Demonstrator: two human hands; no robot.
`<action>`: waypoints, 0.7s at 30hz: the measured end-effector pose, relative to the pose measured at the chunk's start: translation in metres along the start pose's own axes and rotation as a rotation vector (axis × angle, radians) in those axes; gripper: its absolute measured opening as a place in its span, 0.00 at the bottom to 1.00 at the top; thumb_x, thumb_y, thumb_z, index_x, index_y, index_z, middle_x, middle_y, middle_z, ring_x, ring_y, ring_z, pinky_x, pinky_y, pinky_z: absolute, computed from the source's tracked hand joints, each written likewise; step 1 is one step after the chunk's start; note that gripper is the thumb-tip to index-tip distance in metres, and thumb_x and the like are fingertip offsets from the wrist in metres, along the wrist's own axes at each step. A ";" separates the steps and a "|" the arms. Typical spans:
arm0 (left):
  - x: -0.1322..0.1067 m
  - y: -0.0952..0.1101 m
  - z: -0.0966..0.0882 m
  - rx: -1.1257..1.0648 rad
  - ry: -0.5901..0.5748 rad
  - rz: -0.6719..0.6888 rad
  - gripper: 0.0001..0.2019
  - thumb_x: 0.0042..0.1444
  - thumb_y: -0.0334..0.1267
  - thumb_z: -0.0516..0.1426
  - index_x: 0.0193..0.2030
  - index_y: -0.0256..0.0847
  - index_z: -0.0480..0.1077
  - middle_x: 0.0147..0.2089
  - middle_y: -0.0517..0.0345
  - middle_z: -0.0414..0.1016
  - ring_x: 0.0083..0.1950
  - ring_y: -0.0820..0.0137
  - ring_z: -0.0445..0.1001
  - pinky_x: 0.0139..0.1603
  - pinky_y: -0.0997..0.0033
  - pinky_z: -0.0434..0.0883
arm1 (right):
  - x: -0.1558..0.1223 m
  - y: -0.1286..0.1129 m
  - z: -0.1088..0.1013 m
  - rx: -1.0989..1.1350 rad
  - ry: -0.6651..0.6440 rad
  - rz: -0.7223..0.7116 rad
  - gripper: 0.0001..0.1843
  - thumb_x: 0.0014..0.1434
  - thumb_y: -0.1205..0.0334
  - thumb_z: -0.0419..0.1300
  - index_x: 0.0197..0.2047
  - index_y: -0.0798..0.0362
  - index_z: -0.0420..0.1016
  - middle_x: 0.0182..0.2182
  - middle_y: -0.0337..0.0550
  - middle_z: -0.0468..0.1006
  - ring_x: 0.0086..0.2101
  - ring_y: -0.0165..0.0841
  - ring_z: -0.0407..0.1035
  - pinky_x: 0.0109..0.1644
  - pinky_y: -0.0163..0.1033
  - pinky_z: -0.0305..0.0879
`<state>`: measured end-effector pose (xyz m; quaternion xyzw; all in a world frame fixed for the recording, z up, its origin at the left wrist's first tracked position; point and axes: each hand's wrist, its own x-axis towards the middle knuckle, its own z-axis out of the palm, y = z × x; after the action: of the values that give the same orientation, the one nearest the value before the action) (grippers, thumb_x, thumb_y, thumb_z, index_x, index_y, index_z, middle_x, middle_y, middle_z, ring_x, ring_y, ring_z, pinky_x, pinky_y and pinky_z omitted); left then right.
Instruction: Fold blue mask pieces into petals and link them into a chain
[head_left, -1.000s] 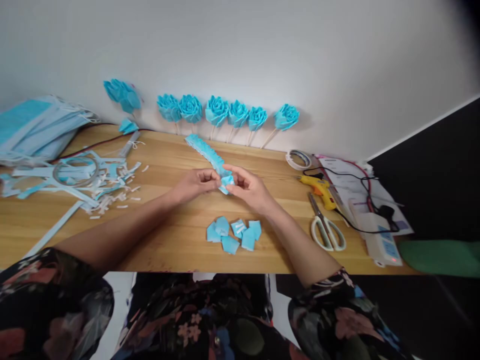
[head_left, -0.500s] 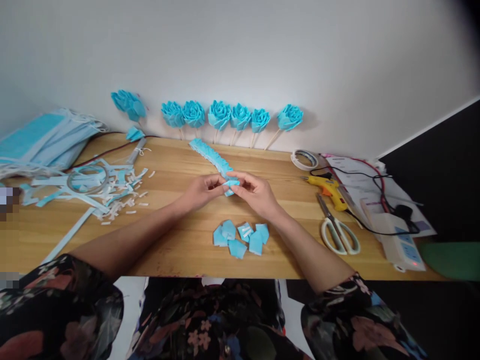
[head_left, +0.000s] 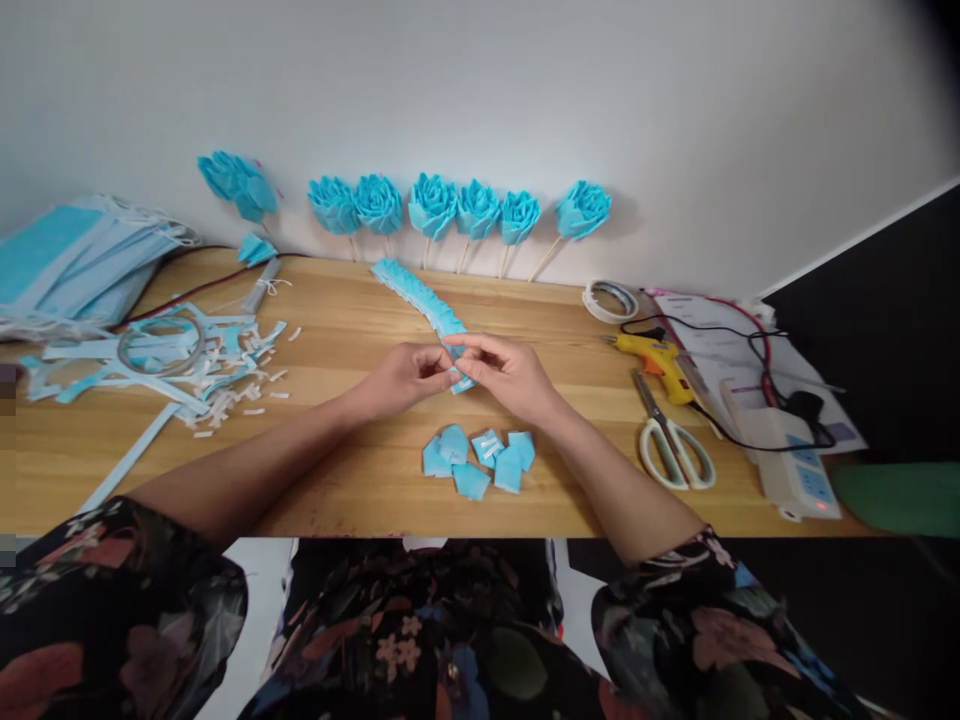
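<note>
Strip (head_left: 424, 297), blue, pleated, long, curving

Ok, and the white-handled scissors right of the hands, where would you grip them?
By the white handle loops, from the near edge of the wooden table, likely with the right hand, which now pinches a blue folded piece with the left hand. The white-handled steel scissors lie flat, blades together, pointing away toward the yellow glue gun; the loops face the person.

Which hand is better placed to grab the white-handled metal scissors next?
Probably right: the right hand and left hand both pinch the small blue folded piece, but the white-handled scissors lie on the right hand's side.
</note>
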<state>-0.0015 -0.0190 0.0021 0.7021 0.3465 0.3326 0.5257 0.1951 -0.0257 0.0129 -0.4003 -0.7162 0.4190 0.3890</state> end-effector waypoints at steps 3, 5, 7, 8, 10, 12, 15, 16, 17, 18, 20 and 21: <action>0.000 0.001 0.000 -0.011 0.004 0.000 0.17 0.56 0.51 0.62 0.28 0.38 0.69 0.26 0.60 0.68 0.30 0.74 0.65 0.31 0.73 0.62 | -0.001 -0.002 -0.001 -0.024 0.050 -0.002 0.15 0.63 0.54 0.59 0.50 0.46 0.81 0.37 0.39 0.80 0.36 0.31 0.71 0.43 0.40 0.68; 0.002 0.001 -0.002 -0.032 0.013 -0.013 0.18 0.55 0.51 0.62 0.29 0.38 0.69 0.27 0.60 0.68 0.30 0.74 0.65 0.31 0.73 0.61 | 0.001 -0.001 -0.005 0.016 0.074 0.023 0.18 0.64 0.52 0.58 0.54 0.45 0.78 0.39 0.40 0.81 0.36 0.31 0.72 0.43 0.40 0.70; 0.003 0.001 -0.004 -0.058 0.035 -0.027 0.18 0.54 0.52 0.62 0.29 0.37 0.69 0.26 0.61 0.67 0.29 0.75 0.63 0.31 0.73 0.60 | 0.003 0.000 -0.011 0.093 0.074 0.063 0.21 0.64 0.48 0.57 0.56 0.46 0.76 0.38 0.41 0.81 0.35 0.31 0.72 0.42 0.39 0.71; 0.004 0.000 -0.005 -0.072 0.049 -0.032 0.18 0.53 0.52 0.63 0.29 0.37 0.69 0.26 0.62 0.66 0.28 0.75 0.62 0.31 0.73 0.59 | 0.005 0.000 -0.014 0.131 0.059 0.089 0.22 0.64 0.46 0.57 0.56 0.48 0.76 0.37 0.41 0.80 0.35 0.31 0.72 0.40 0.38 0.71; 0.006 0.000 -0.006 -0.096 0.077 -0.042 0.19 0.52 0.52 0.63 0.28 0.36 0.68 0.26 0.63 0.65 0.28 0.76 0.61 0.30 0.74 0.58 | 0.006 0.001 -0.018 0.172 0.020 0.134 0.23 0.62 0.42 0.58 0.49 0.52 0.78 0.33 0.42 0.79 0.32 0.30 0.71 0.37 0.36 0.70; 0.006 0.001 -0.007 -0.111 0.102 -0.051 0.19 0.51 0.52 0.63 0.28 0.37 0.67 0.25 0.63 0.64 0.27 0.77 0.59 0.29 0.74 0.57 | 0.007 0.001 -0.020 0.150 -0.017 0.172 0.23 0.59 0.41 0.60 0.41 0.54 0.78 0.29 0.41 0.78 0.29 0.29 0.69 0.34 0.35 0.67; 0.004 0.005 -0.006 -0.104 0.121 -0.061 0.20 0.51 0.54 0.63 0.27 0.37 0.68 0.24 0.63 0.64 0.27 0.76 0.60 0.29 0.74 0.58 | 0.006 0.000 -0.018 0.051 -0.051 0.170 0.20 0.56 0.43 0.64 0.34 0.54 0.75 0.27 0.39 0.76 0.27 0.27 0.65 0.31 0.34 0.62; 0.004 0.006 -0.006 -0.098 0.124 -0.060 0.21 0.53 0.55 0.62 0.28 0.37 0.68 0.25 0.61 0.65 0.27 0.75 0.61 0.30 0.74 0.59 | 0.005 0.000 -0.016 0.021 -0.053 0.157 0.19 0.56 0.45 0.64 0.32 0.54 0.74 0.27 0.38 0.75 0.27 0.27 0.64 0.31 0.33 0.61; 0.003 0.008 -0.006 -0.094 0.126 -0.057 0.22 0.55 0.56 0.60 0.28 0.37 0.69 0.25 0.60 0.67 0.28 0.74 0.62 0.30 0.73 0.61 | 0.005 0.000 -0.015 -0.003 -0.047 0.141 0.18 0.56 0.46 0.64 0.31 0.53 0.73 0.26 0.37 0.74 0.26 0.26 0.63 0.31 0.33 0.59; 0.003 0.009 -0.005 -0.094 0.124 -0.054 0.23 0.57 0.58 0.58 0.28 0.37 0.69 0.26 0.59 0.68 0.29 0.74 0.64 0.31 0.73 0.62 | 0.004 -0.001 -0.013 -0.020 -0.036 0.129 0.17 0.57 0.47 0.63 0.30 0.53 0.72 0.25 0.37 0.73 0.26 0.26 0.62 0.31 0.33 0.58; 0.003 0.009 -0.004 -0.109 0.112 -0.058 0.23 0.56 0.59 0.57 0.28 0.37 0.70 0.27 0.58 0.68 0.30 0.73 0.64 0.31 0.73 0.62 | 0.003 -0.001 -0.009 -0.044 -0.007 0.118 0.16 0.57 0.49 0.62 0.28 0.53 0.70 0.25 0.36 0.71 0.26 0.26 0.60 0.30 0.34 0.57; 0.003 0.008 -0.003 -0.123 0.101 -0.064 0.23 0.54 0.58 0.59 0.29 0.37 0.69 0.27 0.59 0.68 0.30 0.74 0.64 0.31 0.73 0.62 | 0.003 -0.001 -0.007 -0.053 0.002 0.114 0.15 0.57 0.50 0.62 0.28 0.53 0.69 0.24 0.35 0.70 0.26 0.26 0.60 0.30 0.34 0.56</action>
<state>-0.0013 -0.0162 0.0110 0.6394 0.3736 0.3716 0.5600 0.2007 -0.0214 0.0165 -0.4510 -0.7029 0.4209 0.3543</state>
